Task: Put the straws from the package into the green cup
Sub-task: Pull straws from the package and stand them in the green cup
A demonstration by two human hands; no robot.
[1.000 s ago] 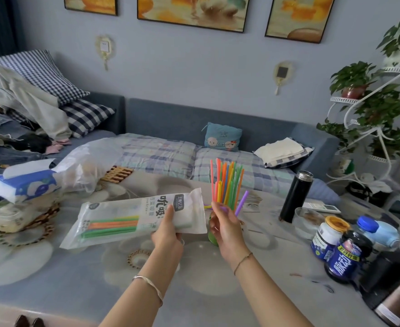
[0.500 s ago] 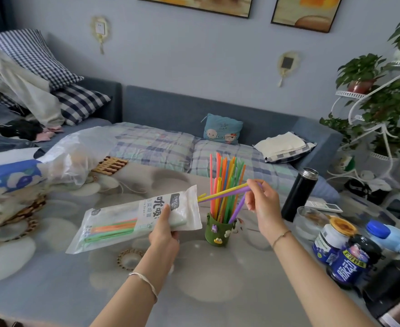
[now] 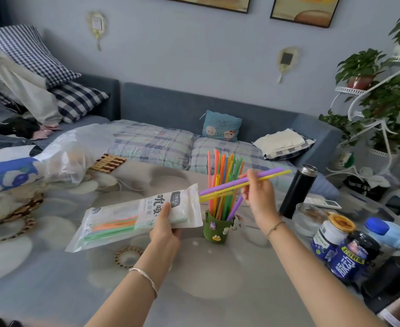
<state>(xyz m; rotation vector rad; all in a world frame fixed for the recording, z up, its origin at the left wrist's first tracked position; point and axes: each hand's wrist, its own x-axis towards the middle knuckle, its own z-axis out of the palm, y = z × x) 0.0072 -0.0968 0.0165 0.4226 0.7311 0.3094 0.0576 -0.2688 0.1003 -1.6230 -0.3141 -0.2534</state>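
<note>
On the grey glossy table with pale round patterns [image 3: 52, 279], the left hand [image 3: 164, 226] grips the clear and white plastic straw package [image 3: 123, 220] near its open end, thumb on top and fingers curled under, holding it slanted above the tabletop. Orange and green straws [image 3: 114, 228] lie inside its lower part. Just right of that hand stands the small green cup with cartoon charms [image 3: 215, 228], upright on the table and packed with a bunch of bright upright straws [image 3: 222, 175]. Above the cup, the right hand [image 3: 259, 197] pinches a long purple straw [image 3: 274, 171] and a long yellow straw [image 3: 281, 174] side by side, their lower ends at the mouth of the package. Further right stands a tall black flask [image 3: 297, 192], and behind the table a blue-grey sofa [image 3: 170, 107].
</note>
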